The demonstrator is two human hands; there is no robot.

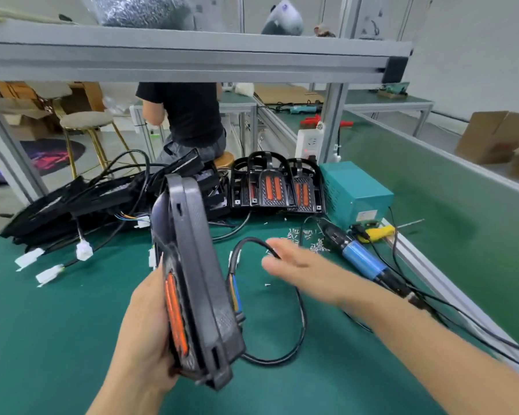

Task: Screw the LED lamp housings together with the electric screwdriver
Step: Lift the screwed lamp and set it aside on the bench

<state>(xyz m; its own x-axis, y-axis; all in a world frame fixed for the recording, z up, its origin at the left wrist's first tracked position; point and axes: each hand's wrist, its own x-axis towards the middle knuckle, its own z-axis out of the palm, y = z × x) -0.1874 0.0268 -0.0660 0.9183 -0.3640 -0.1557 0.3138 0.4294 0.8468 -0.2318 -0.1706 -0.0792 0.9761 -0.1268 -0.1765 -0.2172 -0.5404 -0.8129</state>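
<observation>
While the left hand (pixel 146 322) grips an edge-up lamp housing (pixel 198 283) above the green mat (pixel 57 339), the right hand (pixel 294 265) hovers flat, fingers straight, holding nothing, with the electric screwdriver (pixel 357 256) lying just beyond it beside loose screws (pixel 312 241).

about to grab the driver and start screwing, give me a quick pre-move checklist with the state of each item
1. Lamp housing held firm: ok, the left hand grips its lower edge and holds it upright off the mat.
2. Right hand free to take the tool: ok, open and holding nothing.
3. Electric screwdriver within reach: ok, it lies on the mat just beyond the right hand.
4. Screws available: ok, a loose pile lies by the driver tip.
5. Housing cable clear of the work: not ok, it loops on the mat under the right forearm.
6. Housing halves seated flush: cannot tell.
</observation>
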